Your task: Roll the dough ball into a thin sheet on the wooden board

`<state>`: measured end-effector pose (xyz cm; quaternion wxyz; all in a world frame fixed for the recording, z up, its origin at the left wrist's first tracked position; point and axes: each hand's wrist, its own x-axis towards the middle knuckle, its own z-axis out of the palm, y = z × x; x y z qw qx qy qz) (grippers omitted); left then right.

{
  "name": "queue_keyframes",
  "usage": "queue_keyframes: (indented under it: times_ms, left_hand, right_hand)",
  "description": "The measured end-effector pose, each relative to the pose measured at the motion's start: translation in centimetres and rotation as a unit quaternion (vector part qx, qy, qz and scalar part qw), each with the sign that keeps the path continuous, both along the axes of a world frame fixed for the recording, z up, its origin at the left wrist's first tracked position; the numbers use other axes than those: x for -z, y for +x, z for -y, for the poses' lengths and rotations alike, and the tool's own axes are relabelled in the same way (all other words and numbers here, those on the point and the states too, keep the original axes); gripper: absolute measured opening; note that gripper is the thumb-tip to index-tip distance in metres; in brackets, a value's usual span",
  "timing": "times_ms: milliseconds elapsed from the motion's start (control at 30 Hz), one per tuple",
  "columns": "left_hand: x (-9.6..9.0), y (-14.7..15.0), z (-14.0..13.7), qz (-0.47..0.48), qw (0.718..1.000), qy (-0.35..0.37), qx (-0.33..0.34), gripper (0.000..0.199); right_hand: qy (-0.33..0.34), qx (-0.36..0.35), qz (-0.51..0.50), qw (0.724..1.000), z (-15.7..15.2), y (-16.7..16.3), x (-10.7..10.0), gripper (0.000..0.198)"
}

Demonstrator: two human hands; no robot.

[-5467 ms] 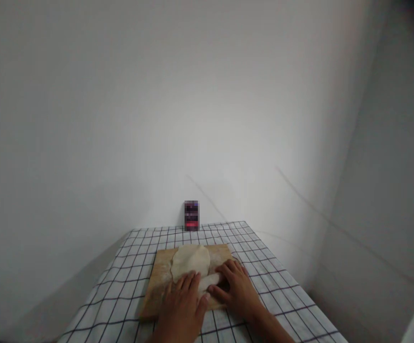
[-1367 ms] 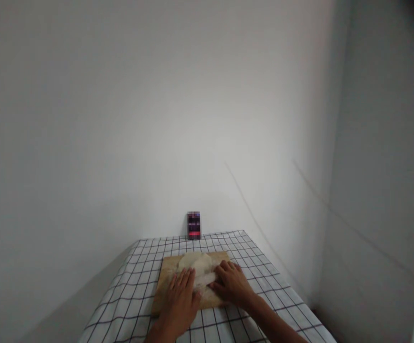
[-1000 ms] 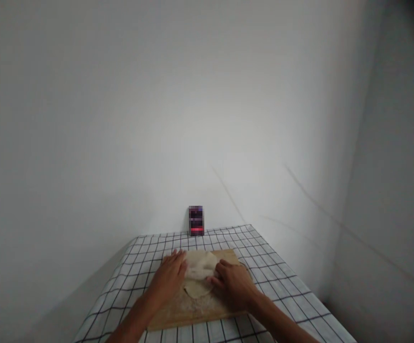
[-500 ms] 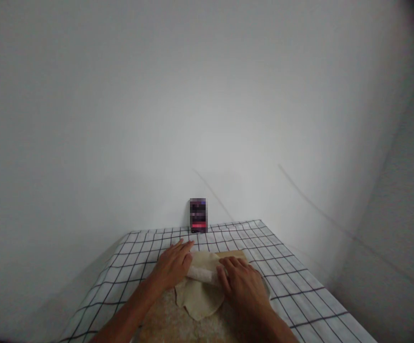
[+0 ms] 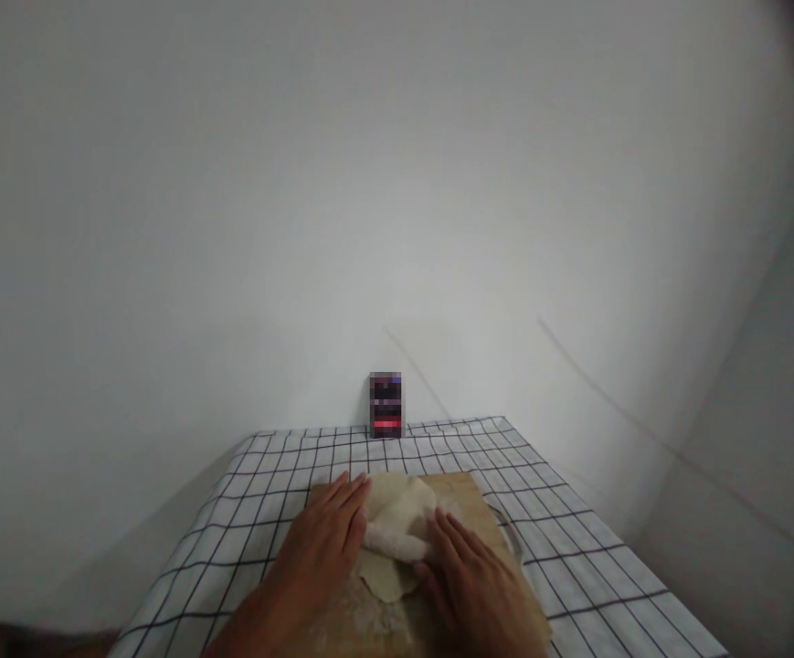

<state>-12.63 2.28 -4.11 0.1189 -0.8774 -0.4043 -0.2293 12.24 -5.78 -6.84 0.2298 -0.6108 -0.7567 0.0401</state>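
Note:
A pale, floured rolling pin [image 5: 397, 544] lies crosswise over a thin sheet of dough [image 5: 402, 498]. My left hand [image 5: 328, 525] rests on the pin's left end, fingers stretched forward and flat. On the other end lies my right hand [image 5: 469, 567], its fingers also extended and pointing up and to the left. Both hands hide the ends of the pin. Dough shows beyond the pin, and a smaller flap shows on the near side. Underneath is a wooden board [image 5: 461, 489] dusted with flour.
A black-and-white checked cloth [image 5: 575, 567] covers the table. At its far edge, a blurred dark upright object [image 5: 386, 407] with a red band leans by the white wall [image 5: 397, 228]. A loop [image 5: 512, 530] sticks out at the board's right side.
The rolling pin and both hands have come nearer to me over the dough. More dough shows beyond the pin and less on the near side. The view has shifted slightly.

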Motion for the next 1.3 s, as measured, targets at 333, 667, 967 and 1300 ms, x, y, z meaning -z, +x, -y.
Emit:
queue_keyframes:
  times_ms: [333, 667, 967, 1300]
  left_hand:
    - [0.5, 1.3, -3.8, -0.028, 0.999, -0.008, -0.015, 0.046]
    - [1.5, 1.1, -4.5, -0.017, 1.0, -0.01, -0.008, 0.048]
    - [1.0, -0.8, 1.2, -0.011, 1.0, 0.013, -0.002, 0.05]
    - [-0.5, 0.8, -0.9, -0.046, 0.997, -0.045, -0.044, 0.049]
  right_hand:
    - [0.002, -0.001, 0.026, 1.0, -2.3, -0.1, -3.9, 0.044]
    - [0.009, 0.027, 0.033, 0.999, -3.9, 0.2, -4.9, 0.043]
    - [0.011, 0.006, 0.033, 0.999, 0.0, -0.7, -1.8, 0.047]
    - [0.017, -0.004, 0.029, 0.999, -2.6, -0.1, -3.7, 0.048]
